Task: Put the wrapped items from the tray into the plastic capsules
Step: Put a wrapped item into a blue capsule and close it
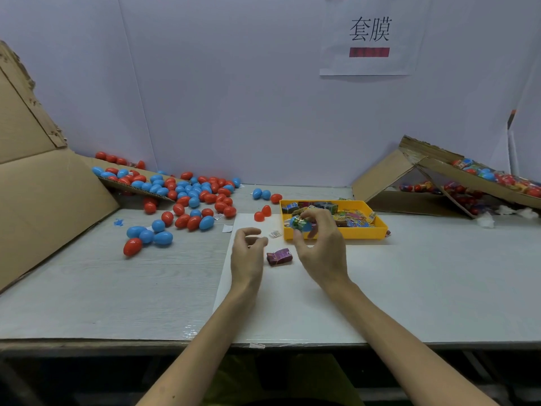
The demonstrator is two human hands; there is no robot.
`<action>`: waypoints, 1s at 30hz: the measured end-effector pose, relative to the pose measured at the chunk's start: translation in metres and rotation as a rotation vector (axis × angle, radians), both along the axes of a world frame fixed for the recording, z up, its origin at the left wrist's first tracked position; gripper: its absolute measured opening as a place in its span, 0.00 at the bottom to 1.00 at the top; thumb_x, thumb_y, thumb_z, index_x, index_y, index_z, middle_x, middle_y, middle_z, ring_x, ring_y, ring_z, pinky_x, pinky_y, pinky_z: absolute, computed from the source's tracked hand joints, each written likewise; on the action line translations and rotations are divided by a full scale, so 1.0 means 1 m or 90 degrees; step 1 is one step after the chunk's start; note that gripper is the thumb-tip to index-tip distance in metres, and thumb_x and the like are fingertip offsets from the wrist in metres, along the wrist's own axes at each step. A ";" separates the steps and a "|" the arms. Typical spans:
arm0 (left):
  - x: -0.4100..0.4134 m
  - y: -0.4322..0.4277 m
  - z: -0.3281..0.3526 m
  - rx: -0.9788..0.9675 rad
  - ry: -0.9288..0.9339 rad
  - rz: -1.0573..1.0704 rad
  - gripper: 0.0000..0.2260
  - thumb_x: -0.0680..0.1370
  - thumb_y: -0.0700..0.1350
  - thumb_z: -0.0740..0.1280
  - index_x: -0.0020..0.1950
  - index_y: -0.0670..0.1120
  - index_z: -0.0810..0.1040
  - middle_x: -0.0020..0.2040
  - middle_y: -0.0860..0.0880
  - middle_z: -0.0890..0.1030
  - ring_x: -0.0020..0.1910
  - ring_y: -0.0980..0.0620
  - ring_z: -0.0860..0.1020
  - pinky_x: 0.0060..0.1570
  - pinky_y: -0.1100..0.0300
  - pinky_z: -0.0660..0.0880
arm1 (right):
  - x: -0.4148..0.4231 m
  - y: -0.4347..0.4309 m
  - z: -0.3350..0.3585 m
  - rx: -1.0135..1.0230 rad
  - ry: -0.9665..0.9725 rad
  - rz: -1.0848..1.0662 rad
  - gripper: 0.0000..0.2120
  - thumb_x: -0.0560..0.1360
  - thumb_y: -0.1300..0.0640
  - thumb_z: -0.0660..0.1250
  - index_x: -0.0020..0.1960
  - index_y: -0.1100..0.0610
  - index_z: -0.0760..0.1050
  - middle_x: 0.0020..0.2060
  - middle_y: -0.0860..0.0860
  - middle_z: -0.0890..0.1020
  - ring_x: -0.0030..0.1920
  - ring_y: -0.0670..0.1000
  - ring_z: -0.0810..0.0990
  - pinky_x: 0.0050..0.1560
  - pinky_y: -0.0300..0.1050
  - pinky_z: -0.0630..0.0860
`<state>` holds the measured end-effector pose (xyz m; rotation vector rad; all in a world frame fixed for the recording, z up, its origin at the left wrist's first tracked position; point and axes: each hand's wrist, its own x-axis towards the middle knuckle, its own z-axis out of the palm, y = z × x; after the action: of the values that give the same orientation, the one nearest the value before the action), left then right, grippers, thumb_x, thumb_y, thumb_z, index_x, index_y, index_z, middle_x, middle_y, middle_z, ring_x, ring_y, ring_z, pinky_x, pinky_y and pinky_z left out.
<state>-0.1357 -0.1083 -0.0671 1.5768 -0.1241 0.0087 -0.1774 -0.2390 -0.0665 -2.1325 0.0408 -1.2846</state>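
Your right hand (319,247) is up off the table, with its fingers curled round a blue capsule (306,227). Thumb and fingertips pinch it from both sides. A shiny green wrapped item (298,222) sits in the capsule, right inside your grip. I cannot tell how deep it sits.

Just behind that grip is the yellow tray (333,233). It is full of more wrapped items (354,221) in lots of colours. Your fingers reach over its front wall.

Your left hand (247,256) is close beside the right one, a bit lower and nearer to you. Its fingers are curled in loosely and the thumb is near the first finger. I cannot tell if it has anything in it (the fingers hide the inside).

Between your two hands, below the grip, a purple wrapped item (279,257) lies flat on the white sheet (281,303). A small paper label (275,234) lies just past it, next to the tray.

Further from you than your left hand, two red capsule halves (262,213) stand touching each other. Far off to the left of both hands is a big heap of red and blue capsules (187,194) on the grey table (117,288). Well off to the right of your grip, a tipped cardboard box (380,183) holds filled capsules.
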 end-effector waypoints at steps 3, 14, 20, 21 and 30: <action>-0.004 -0.005 -0.007 0.232 -0.117 -0.093 0.11 0.78 0.44 0.69 0.57 0.54 0.73 0.56 0.52 0.76 0.56 0.52 0.76 0.55 0.58 0.76 | 0.002 -0.007 0.006 0.204 0.022 0.017 0.10 0.75 0.58 0.71 0.54 0.50 0.72 0.46 0.45 0.79 0.46 0.44 0.79 0.39 0.31 0.75; -0.018 -0.003 -0.004 0.404 -0.241 -0.184 0.11 0.76 0.42 0.68 0.45 0.60 0.76 0.49 0.58 0.78 0.52 0.54 0.76 0.59 0.49 0.74 | -0.001 -0.031 0.017 0.727 0.082 0.194 0.03 0.77 0.57 0.69 0.49 0.54 0.78 0.43 0.52 0.82 0.28 0.49 0.80 0.31 0.38 0.77; -0.017 -0.001 -0.006 0.361 -0.246 -0.215 0.13 0.73 0.36 0.68 0.45 0.55 0.79 0.48 0.57 0.81 0.46 0.58 0.78 0.52 0.53 0.78 | -0.002 -0.030 0.021 0.731 0.245 0.299 0.13 0.76 0.56 0.69 0.59 0.58 0.77 0.46 0.53 0.85 0.33 0.47 0.81 0.41 0.42 0.75; -0.017 -0.001 -0.006 0.358 -0.249 -0.217 0.13 0.73 0.36 0.69 0.45 0.55 0.79 0.48 0.57 0.81 0.46 0.58 0.78 0.52 0.53 0.78 | -0.001 -0.031 0.024 0.744 0.300 0.321 0.12 0.77 0.53 0.68 0.58 0.57 0.78 0.45 0.52 0.85 0.34 0.47 0.80 0.43 0.43 0.74; -0.009 -0.004 -0.013 0.378 -0.257 -0.219 0.16 0.74 0.37 0.70 0.46 0.60 0.77 0.49 0.58 0.80 0.48 0.58 0.77 0.53 0.59 0.78 | 0.020 -0.130 0.143 0.791 0.113 0.241 0.14 0.80 0.47 0.62 0.59 0.57 0.71 0.51 0.53 0.82 0.46 0.49 0.82 0.40 0.41 0.75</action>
<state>-0.1450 -0.1125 -0.0800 2.1099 -0.7708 0.0226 -0.1574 -0.3686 0.0765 -1.0719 0.3815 -0.5462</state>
